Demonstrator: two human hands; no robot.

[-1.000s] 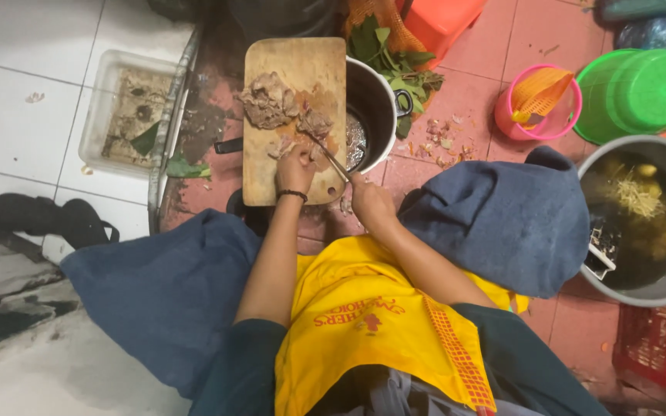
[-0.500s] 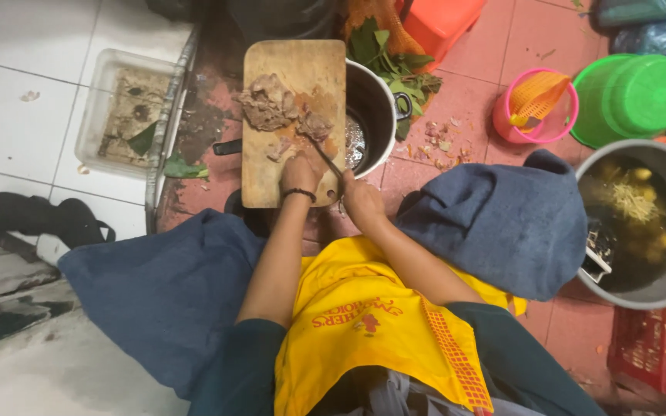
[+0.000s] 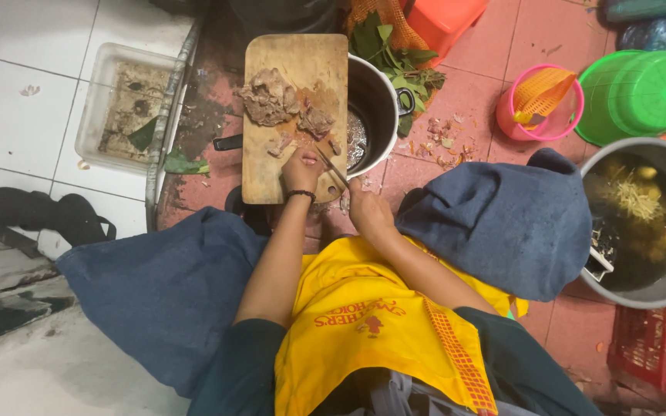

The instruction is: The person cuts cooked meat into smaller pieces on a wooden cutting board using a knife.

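A wooden cutting board (image 3: 290, 58) lies across a dark metal pot (image 3: 379, 96) on the red tiled floor. A pile of brownish cooked meat (image 3: 271, 96) sits on the board's middle. My left hand (image 3: 300, 169) presses down on a small piece of meat at the board's near end; a dark band circles that wrist. My right hand (image 3: 368, 209) grips the handle of a knife (image 3: 331, 163), whose blade angles up beside the left hand's fingers. My knees in blue trousers and a yellow apron fill the lower view.
A clear plastic tub (image 3: 129, 104) stands on the white tiles at left. Green leaves (image 3: 395, 54) lie behind the pot. A pink basket (image 3: 541, 104), green bowls (image 3: 641, 92) and a large grey pot of broth (image 3: 641, 219) stand at right. Dark sandals (image 3: 40, 216) rest far left.
The knife and my right hand have shifted slightly along the board's near end while my left hand stays on the meat piece. Everything else stands as before.
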